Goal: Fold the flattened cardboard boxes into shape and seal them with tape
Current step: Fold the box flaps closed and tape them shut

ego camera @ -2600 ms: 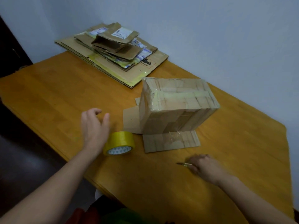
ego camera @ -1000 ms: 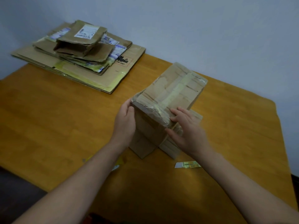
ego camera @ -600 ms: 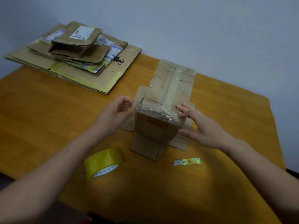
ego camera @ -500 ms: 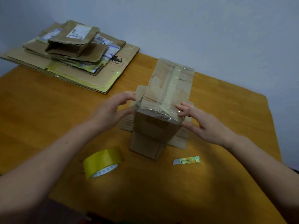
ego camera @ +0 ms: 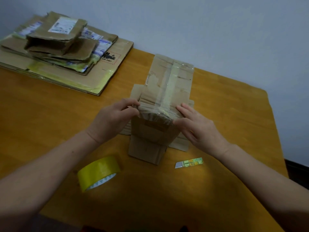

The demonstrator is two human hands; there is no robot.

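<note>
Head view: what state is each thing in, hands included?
box: folded, top seam taped, bottom flaps splayed.
left hand: grips the box's near left corner.
right hand: straight fingers press its near right corner.
tape roll: lying untouched.
cutter: blade out, untouched.
flattened boxes: stacked, unfolded.

Left end of flattened cardboard stack (ego camera: 107, 76) off-frame; label (ego camera: 63, 26) print illegible.

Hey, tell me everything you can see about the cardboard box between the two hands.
The box is worn brown cardboard, standing on the table with its sealed end up. A strip of clear tape runs along the middle of that top face. Its lower flaps are unsealed and splay flat on the wood. The left hand grips the near left top corner; the right hand lays straight fingers on the near right corner.
</note>
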